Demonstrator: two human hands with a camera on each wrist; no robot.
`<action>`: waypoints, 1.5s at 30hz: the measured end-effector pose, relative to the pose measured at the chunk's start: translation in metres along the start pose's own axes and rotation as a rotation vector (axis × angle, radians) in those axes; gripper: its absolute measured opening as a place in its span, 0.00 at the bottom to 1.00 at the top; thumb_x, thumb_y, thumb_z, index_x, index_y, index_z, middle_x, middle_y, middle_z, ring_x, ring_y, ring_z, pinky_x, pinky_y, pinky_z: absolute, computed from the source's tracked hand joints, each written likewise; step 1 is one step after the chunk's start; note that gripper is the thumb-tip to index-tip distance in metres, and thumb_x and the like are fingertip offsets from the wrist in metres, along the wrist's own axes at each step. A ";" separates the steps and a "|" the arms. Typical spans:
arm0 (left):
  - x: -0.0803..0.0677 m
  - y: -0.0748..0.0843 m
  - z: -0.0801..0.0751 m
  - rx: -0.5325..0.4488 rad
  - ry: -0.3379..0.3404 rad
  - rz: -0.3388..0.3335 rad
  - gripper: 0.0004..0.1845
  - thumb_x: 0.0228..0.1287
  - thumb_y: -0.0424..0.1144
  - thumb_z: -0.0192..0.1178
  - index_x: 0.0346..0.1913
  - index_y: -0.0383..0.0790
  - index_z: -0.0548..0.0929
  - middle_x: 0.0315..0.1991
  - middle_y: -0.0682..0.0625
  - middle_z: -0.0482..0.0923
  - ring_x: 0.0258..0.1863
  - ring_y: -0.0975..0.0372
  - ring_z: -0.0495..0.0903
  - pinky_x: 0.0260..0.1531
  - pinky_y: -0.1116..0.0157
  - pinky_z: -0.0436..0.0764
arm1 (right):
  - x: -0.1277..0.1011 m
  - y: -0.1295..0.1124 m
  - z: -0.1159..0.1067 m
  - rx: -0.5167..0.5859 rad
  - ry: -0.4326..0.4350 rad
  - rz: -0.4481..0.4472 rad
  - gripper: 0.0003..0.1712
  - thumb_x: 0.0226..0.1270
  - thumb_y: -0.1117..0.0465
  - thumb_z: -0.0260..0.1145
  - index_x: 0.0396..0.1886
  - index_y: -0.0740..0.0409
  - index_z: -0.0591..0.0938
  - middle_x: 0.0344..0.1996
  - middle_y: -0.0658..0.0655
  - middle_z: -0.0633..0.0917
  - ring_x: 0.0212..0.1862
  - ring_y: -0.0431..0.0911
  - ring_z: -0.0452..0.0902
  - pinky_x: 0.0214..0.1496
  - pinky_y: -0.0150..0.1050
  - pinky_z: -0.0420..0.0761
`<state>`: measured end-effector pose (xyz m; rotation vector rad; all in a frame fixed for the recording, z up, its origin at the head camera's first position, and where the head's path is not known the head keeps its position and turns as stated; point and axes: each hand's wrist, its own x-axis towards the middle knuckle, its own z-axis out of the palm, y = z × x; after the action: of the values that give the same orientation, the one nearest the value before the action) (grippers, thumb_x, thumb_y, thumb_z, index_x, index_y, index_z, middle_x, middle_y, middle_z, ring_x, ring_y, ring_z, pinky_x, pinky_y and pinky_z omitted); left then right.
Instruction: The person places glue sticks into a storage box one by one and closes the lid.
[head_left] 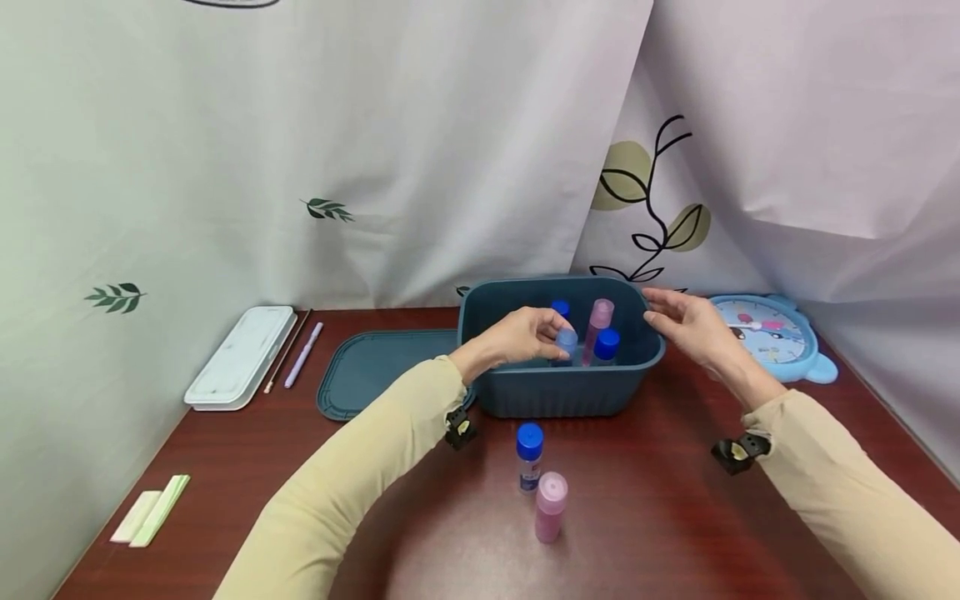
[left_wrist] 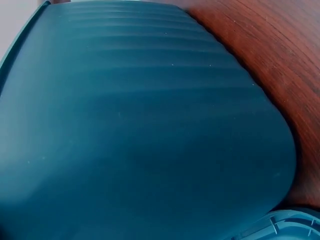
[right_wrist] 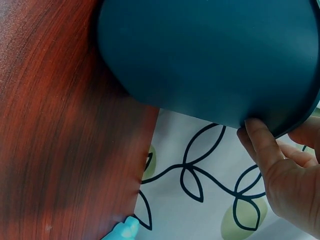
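Note:
A dark teal bin [head_left: 558, 392] stands at the back middle of the red-brown table [head_left: 652, 500]. My left hand [head_left: 525, 333] reaches into it and grips a small bottle with a pale blue cap [head_left: 566, 342]. Beside that bottle in the bin stand a pink bottle [head_left: 600, 321] and two blue-capped bottles [head_left: 606, 343]. My right hand [head_left: 686, 321] is at the bin's right rim. In the right wrist view its thumb [right_wrist: 262, 142] lies on the bin's outer wall [right_wrist: 210, 55] with the fingers over the rim. The left wrist view shows only the bin's ribbed wall [left_wrist: 140, 125].
In front of the bin stand a blue-capped bottle [head_left: 529, 457] and a pink bottle [head_left: 551, 506]. The bin's lid [head_left: 375, 367] lies flat to its left, then a lilac pen [head_left: 303, 354] and a white case [head_left: 243, 354]. A blue clock [head_left: 772, 333] lies at the right. Curtains close the back.

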<state>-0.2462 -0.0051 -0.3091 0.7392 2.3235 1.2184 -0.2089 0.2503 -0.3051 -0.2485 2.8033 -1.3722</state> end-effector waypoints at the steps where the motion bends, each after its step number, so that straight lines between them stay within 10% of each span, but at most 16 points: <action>1: -0.001 0.000 0.000 0.000 0.002 -0.003 0.16 0.59 0.31 0.64 0.50 0.36 0.78 0.44 0.44 0.81 0.44 0.59 0.82 0.48 0.67 0.80 | 0.000 0.000 0.000 0.000 -0.002 0.000 0.29 0.74 0.59 0.51 0.70 0.67 0.60 0.63 0.72 0.69 0.61 0.63 0.69 0.55 0.45 0.73; 14: -0.038 0.006 -0.018 0.103 0.092 0.126 0.20 0.61 0.36 0.63 0.57 0.40 0.77 0.55 0.47 0.78 0.55 0.58 0.78 0.52 0.66 0.78 | 0.000 -0.001 0.000 -0.012 0.001 -0.002 0.29 0.74 0.59 0.52 0.70 0.67 0.60 0.63 0.72 0.69 0.61 0.62 0.69 0.55 0.45 0.74; 20: -0.082 -0.003 -0.019 -0.141 0.030 0.279 0.19 0.61 0.33 0.63 0.55 0.36 0.77 0.54 0.42 0.78 0.54 0.54 0.78 0.51 0.64 0.79 | 0.001 -0.001 -0.002 -0.003 0.009 -0.021 0.29 0.74 0.59 0.52 0.70 0.67 0.60 0.62 0.72 0.70 0.61 0.62 0.70 0.53 0.39 0.76; 25: -0.106 -0.019 -0.006 -0.350 -0.125 0.254 0.20 0.60 0.29 0.62 0.55 0.29 0.75 0.55 0.35 0.76 0.55 0.50 0.77 0.51 0.62 0.79 | 0.001 0.000 -0.003 0.002 0.005 -0.016 0.29 0.74 0.60 0.52 0.70 0.67 0.60 0.62 0.73 0.69 0.61 0.62 0.69 0.54 0.41 0.74; 32: -0.111 -0.043 0.020 -0.465 -0.248 0.195 0.23 0.57 0.30 0.65 0.57 0.28 0.74 0.54 0.33 0.76 0.50 0.56 0.80 0.51 0.60 0.79 | 0.000 0.001 -0.002 0.012 0.002 -0.006 0.29 0.74 0.60 0.51 0.70 0.67 0.59 0.63 0.73 0.69 0.61 0.62 0.69 0.54 0.43 0.72; 39: -0.108 -0.054 0.037 -0.484 -0.241 0.228 0.20 0.56 0.25 0.64 0.52 0.26 0.76 0.51 0.24 0.73 0.46 0.34 0.77 0.48 0.60 0.80 | 0.000 0.001 -0.001 0.006 0.007 -0.017 0.29 0.74 0.59 0.52 0.70 0.67 0.60 0.63 0.72 0.69 0.61 0.61 0.70 0.54 0.40 0.74; 45: -0.112 -0.049 0.030 -0.445 -0.209 0.247 0.17 0.57 0.27 0.65 0.50 0.28 0.77 0.50 0.28 0.76 0.43 0.52 0.84 0.46 0.60 0.81 | -0.001 0.001 -0.001 0.011 0.006 -0.012 0.29 0.74 0.60 0.52 0.70 0.67 0.60 0.63 0.72 0.69 0.61 0.62 0.70 0.54 0.39 0.76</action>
<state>-0.1555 -0.0796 -0.3533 0.9521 1.7424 1.6058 -0.2084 0.2516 -0.3054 -0.2611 2.8032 -1.3927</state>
